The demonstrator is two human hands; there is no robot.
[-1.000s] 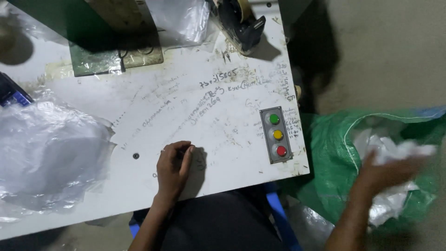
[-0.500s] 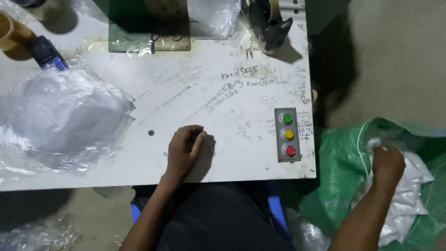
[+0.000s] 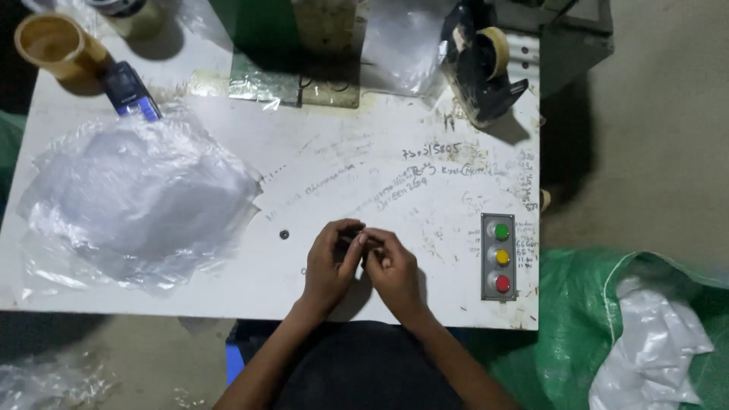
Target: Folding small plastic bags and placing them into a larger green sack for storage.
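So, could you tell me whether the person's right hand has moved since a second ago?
Yes. The right hand left the green sack and now sits on the table, left of the button box, touching the left hand.

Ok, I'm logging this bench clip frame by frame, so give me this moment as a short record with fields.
surface: white table, scribbled with pen marks
left hand: on the table, fingertips meeting the right hand
right hand: beside it, fingers pinched together; anything held is too small to tell
left of hands: heap of clear plastic bags
right of hands: button box, green, yellow, red
far edge: tape dispenser, tan cup
floor right: green sack holding white plastic
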